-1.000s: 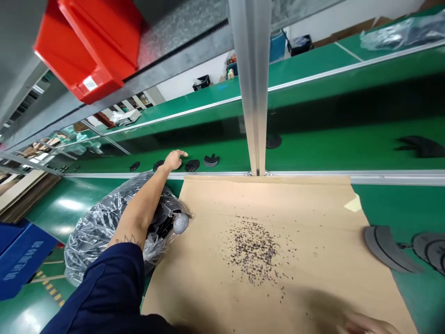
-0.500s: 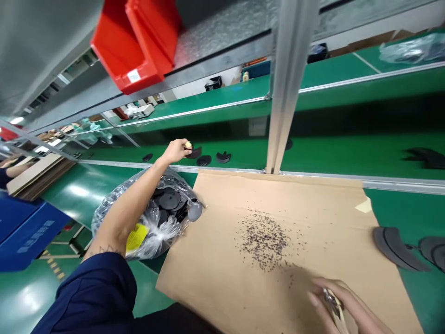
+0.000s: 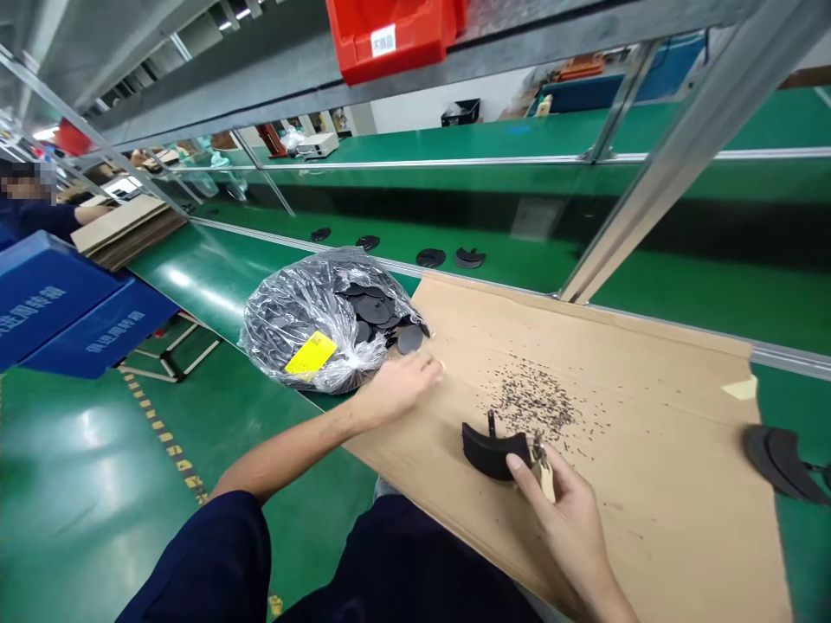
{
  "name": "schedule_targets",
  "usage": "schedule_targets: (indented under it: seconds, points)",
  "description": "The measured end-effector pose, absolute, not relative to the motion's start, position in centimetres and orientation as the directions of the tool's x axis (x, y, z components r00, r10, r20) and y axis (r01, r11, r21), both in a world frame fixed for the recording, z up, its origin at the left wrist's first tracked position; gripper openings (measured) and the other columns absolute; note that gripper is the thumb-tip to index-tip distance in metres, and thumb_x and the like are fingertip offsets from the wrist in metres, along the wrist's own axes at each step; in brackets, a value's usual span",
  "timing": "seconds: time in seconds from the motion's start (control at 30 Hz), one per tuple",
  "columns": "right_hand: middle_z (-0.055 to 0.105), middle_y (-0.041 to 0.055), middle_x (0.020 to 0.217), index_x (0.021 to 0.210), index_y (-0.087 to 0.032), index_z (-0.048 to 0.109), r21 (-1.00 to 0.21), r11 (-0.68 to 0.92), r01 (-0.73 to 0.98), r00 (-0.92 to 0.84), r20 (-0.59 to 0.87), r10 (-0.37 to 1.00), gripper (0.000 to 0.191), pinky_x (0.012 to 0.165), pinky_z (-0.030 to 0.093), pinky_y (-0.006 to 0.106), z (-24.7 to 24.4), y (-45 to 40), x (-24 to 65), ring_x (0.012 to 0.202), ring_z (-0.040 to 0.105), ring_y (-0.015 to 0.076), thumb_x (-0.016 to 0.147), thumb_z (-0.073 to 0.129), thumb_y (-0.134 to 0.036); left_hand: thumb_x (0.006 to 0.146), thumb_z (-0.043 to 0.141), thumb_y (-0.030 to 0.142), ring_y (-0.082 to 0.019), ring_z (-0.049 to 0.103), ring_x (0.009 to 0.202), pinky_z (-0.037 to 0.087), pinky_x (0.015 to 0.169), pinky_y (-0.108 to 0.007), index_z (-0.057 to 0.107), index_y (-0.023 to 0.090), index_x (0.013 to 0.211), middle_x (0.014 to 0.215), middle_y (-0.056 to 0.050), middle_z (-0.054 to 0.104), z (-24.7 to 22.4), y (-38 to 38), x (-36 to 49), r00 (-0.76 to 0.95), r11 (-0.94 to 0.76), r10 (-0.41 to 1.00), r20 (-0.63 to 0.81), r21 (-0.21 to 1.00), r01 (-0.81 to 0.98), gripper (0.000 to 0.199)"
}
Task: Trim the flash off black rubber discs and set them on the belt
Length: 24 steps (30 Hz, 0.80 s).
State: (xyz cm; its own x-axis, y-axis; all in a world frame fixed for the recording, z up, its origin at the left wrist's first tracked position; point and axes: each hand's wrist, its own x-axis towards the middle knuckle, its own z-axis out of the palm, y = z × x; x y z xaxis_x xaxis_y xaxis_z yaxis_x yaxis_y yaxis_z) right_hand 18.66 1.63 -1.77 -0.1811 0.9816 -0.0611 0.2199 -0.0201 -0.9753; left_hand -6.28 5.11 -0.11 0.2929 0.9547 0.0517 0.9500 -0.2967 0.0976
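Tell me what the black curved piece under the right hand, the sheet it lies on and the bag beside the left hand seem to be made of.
The black curved piece looks like moulded plastic or rubber: matte, dark, with a small stub. The tan sheet looks like flat, dull cardboard with a taped corner. The clear crinkled bag looks like thin plastic film, glossy and creased, with black discs visible through it.

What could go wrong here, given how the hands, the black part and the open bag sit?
The right hand pinches a small tool against the black curved part, so a slip could nick a finger. The black shavings beside it may scatter off the cardboard sheet. The left hand, close to the open plastic bag, could knock discs out.
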Motion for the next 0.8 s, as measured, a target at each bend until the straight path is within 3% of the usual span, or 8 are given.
schedule_targets:
  seconds: [0.03,0.1,0.2,0.3,0.47,0.53,0.7,0.8]
  points:
    - [0.071,0.0029,0.078,0.082,-0.022,0.068,-0.973,-0.037,0.226,-0.162,-0.075,0.984,0.026,0.069,0.056,0.028,-1.7,1.5,19.1,0.075,0.067,0.022,0.085,0.07,-0.048,0.1,0.048,0.015,-0.024,0.071,0.094,0.057,0.073,-0.03,0.062,0.014,0.107,0.103,-0.013,0.069,-0.1,6.0,-6.8,0.205,-0.204,0.978,0.025,-0.036,0.978,0.016]
    - [0.071,0.0032,0.08,0.085,-0.021,0.069,-0.972,-0.063,0.225,-0.124,-0.093,0.988,0.026,0.073,0.056,0.029,-1.6,1.1,19.9,0.081,0.068,0.0232,0.084,0.07,-0.047,0.097,0.041,0.006,-0.028,0.07,0.095,0.056,0.072,-0.033,0.061,0.009,0.113,0.105,-0.02,0.068,-0.3,7.6,-7.5,0.086,-0.085,0.996,0.0,-0.143,0.986,0.026]
    - [0.071,0.0039,0.082,0.088,-0.021,0.069,-0.975,-0.073,0.209,-0.097,-0.095,0.991,0.026,0.076,0.056,0.03,-1.5,0.3,20.7,0.085,0.067,0.0242,0.084,0.071,-0.047,0.096,0.036,0.003,-0.029,0.069,0.094,0.054,0.074,-0.035,0.059,0.005,0.119,0.104,-0.024,0.067,-1.1,8.9,-7.5,0.038,-0.036,0.999,0.01,-0.181,0.983,0.033]
    - [0.067,0.0024,0.076,0.082,-0.021,0.068,-0.973,-0.065,0.221,-0.083,-0.085,0.993,0.028,0.066,0.052,0.028,-1.7,-0.4,21.2,0.072,0.061,0.0202,0.084,0.071,-0.048,0.096,0.036,0.003,-0.03,0.068,0.094,0.052,0.076,-0.035,0.058,0.004,0.121,0.103,-0.024,0.068,-1.6,8.9,-7.2,0.043,-0.038,0.999,0.02,-0.209,0.977,0.034]
    - [0.053,-0.0019,0.064,0.076,-0.021,0.062,-0.976,-0.092,0.197,-0.058,-0.105,0.993,0.034,0.059,0.044,0.027,-1.9,-0.9,21.6,0.06,0.046,0.015,0.084,0.07,-0.053,0.097,0.04,0.008,-0.03,0.066,0.096,0.051,0.078,-0.036,0.063,0.008,0.103,0.098,-0.021,0.069,-0.9,7.7,-8.2,0.095,-0.088,0.995,0.027,-0.204,0.975,0.023]
    - [0.051,-0.0021,0.064,0.075,-0.021,0.06,-0.977,-0.108,0.186,-0.056,-0.12,0.991,0.036,0.059,0.042,0.027,-2.1,-0.9,21.7,0.061,0.045,0.0148,0.084,0.07,-0.055,0.098,0.043,0.013,-0.027,0.066,0.093,0.051,0.077,-0.034,0.064,0.012,0.098,0.093,-0.016,0.071,-0.6,6.6,-8.6,0.176,-0.163,0.979,0.107,-0.121,0.979,0.021]
    - [0.051,-0.0022,0.067,0.075,-0.021,0.058,-0.974,-0.193,0.121,-0.09,-0.204,0.975,0.039,0.06,0.041,0.028,-2.9,-0.5,21.2,0.063,0.045,0.0145,0.083,0.071,-0.057,0.098,0.055,0.02,-0.016,0.07,0.082,0.058,0.076,-0.026,0.068,0.016,0.107,0.094,-0.007,0.074,-1.4,2.5,-5.9,0.329,-0.553,0.783,0.527,0.351,0.755,0.016]
    - [0.053,-0.0017,0.069,0.08,-0.021,0.06,-0.969,-0.244,0.046,-0.128,-0.248,0.96,0.038,0.059,0.043,0.028,-3.3,-0.2,20.6,0.063,0.046,0.0144,0.082,0.071,-0.057,0.095,0.058,0.012,-0.017,0.073,0.099,0.061,0.089,-0.028,0.066,0.016,0.118,0.111,-0.009,0.075,-2.5,1.0,-2.0,0.341,-0.663,0.698,0.629,0.39,0.639,0.025]
